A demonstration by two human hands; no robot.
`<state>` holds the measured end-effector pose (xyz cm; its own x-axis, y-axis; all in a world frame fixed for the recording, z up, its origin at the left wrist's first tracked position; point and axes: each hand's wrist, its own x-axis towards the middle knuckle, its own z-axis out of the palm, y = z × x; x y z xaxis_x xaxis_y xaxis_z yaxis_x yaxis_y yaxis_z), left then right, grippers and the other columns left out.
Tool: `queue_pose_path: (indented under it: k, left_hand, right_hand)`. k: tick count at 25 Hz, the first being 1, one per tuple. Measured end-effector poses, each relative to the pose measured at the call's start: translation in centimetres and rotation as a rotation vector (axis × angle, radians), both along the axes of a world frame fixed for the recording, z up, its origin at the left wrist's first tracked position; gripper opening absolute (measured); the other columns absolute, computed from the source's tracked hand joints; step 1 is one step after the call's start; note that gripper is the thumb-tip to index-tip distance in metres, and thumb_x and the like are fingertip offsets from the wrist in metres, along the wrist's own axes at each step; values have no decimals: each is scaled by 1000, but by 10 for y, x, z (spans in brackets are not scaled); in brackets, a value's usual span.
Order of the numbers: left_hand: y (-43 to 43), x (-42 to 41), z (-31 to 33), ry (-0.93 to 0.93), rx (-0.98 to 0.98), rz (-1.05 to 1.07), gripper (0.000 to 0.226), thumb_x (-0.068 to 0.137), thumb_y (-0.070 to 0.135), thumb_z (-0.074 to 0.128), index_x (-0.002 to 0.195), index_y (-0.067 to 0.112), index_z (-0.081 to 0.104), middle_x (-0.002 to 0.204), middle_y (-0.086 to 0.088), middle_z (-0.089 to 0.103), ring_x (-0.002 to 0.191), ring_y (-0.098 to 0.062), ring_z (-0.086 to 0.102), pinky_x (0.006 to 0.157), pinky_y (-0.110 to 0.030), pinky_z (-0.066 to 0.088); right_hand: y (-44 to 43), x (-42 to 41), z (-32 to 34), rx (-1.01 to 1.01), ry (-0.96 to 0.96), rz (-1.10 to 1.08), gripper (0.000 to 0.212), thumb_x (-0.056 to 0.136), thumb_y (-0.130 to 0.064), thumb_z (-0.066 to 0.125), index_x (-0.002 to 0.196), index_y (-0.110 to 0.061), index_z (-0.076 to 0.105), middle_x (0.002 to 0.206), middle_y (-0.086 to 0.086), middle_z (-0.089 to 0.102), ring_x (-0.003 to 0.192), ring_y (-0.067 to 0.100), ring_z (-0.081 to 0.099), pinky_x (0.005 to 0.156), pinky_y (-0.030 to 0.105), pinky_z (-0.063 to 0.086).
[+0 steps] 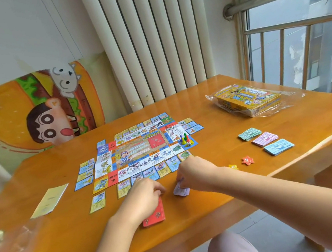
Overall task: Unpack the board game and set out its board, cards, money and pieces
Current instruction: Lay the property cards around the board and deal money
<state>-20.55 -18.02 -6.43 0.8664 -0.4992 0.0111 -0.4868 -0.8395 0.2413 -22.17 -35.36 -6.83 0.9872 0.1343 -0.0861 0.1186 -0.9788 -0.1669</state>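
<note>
Left hand fingers curled on red deck, long axis running back toward person; right hand pinches pale cards just right of it, board just beyond.

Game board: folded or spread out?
Spread. The board lies flat on the table, pawns standing on its right corner, cards laid around it.

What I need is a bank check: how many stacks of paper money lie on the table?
3, in a row on the table's right side: green stack farthest, pink stack in the middle, blue stack nearest. The pale bundle in the right hand may be a fourth.
</note>
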Motion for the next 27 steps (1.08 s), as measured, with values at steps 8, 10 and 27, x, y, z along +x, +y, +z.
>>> queue_pose_path:
  k: [8, 10, 27]
  left_hand:
    - [18, -16, -1, -39, -118, 64, 29, 100, 18, 42, 118, 25, 63, 132, 4, 56, 124, -12, 48, 99, -22, 35]
    - [20, -17, -2, -9, -127, 50, 30, 101, 21, 41, 125, 23, 59, 135, 4, 54, 126, -12, 47, 101, -23, 35]
    - [28, -23, -18, 82, -79, 45, 45, 95, 47, 46, 134, 24, 50, 132, 3, 46, 124, -13, 43, 102, -23, 32]
  right_hand:
    - [1, -53, -17, -153, -68, 403, 91, 76, -68, 59, 145, -13, 37, 148, 6, 41, 137, 19, 38, 121, 38, 3]
    - [-1, -59, -23, -141, -148, 458, 83, 79, -60, 62, 145, -15, 37, 149, 5, 40, 136, 22, 39, 120, 35, 4]
    - [-8, -73, -53, 200, -746, 581, 55, 100, -47, 28, 99, -17, 74, 97, -4, 74, 85, 20, 69, 84, 27, 53]
